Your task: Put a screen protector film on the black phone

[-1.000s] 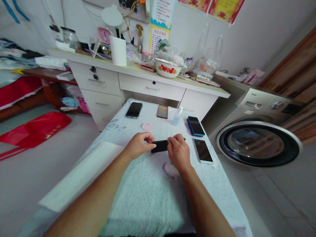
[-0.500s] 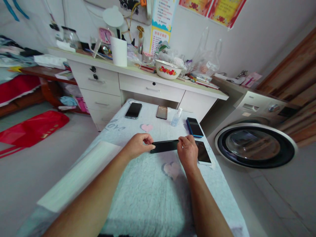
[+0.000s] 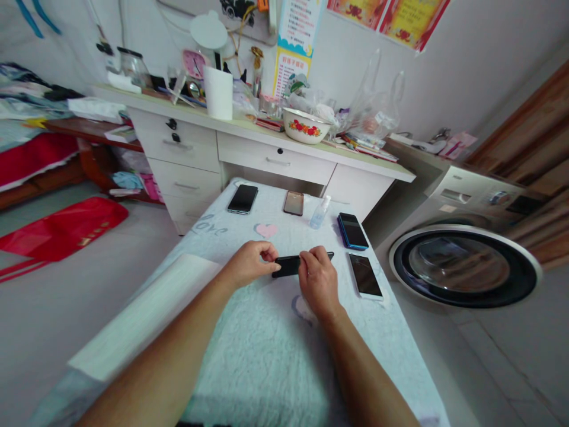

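Observation:
A black phone lies sideways between my hands over the cloth-covered table. My left hand pinches its left end between thumb and fingers. My right hand has its fingers pressed together over the phone's middle and right part, hiding some of it; whether they hold anything small is hidden. A white-framed phone rests to the right of my right hand. Behind that is a dark phone with a blue edge. Farther back stand a clear spray bottle, a phone case and another black phone.
A white sheet lies along the table's left side. Behind the table is a white desk bearing a flowered bowl and a paper roll. A washing machine stands at the right, a red bag on the left floor.
My right hand has moved left along the black phone, from its right end to nearer the middle. My left hand keeps its hold. The view has shifted slightly.

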Motion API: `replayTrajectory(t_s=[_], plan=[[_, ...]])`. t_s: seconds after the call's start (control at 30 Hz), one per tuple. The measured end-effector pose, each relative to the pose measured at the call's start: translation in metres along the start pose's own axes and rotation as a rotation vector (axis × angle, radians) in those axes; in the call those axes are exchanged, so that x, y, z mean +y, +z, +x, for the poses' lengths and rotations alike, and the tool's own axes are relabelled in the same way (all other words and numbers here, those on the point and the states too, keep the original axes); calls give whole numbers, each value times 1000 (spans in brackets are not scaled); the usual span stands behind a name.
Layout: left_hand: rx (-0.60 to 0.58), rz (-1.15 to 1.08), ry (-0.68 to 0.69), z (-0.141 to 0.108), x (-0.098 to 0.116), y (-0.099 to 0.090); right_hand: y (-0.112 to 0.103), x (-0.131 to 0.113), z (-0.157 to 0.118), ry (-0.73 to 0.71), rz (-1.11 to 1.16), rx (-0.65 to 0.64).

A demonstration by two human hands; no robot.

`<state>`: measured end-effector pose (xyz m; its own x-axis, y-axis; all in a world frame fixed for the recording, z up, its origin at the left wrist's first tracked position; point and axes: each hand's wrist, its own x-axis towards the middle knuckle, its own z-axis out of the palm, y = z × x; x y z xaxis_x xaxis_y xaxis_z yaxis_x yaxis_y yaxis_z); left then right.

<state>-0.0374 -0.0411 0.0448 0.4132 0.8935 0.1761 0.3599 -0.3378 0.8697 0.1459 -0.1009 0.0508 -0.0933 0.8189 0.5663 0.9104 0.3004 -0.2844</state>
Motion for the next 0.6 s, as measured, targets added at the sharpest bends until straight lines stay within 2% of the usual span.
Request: replayTrajectory(t_s=[0.37,0.6], plan=[[36,-17,-13,0,5,7,8,-25,-4,-105,88,-97],[39,23,-4,-1,6,9,1,-17,-1,-83,82,-70]])
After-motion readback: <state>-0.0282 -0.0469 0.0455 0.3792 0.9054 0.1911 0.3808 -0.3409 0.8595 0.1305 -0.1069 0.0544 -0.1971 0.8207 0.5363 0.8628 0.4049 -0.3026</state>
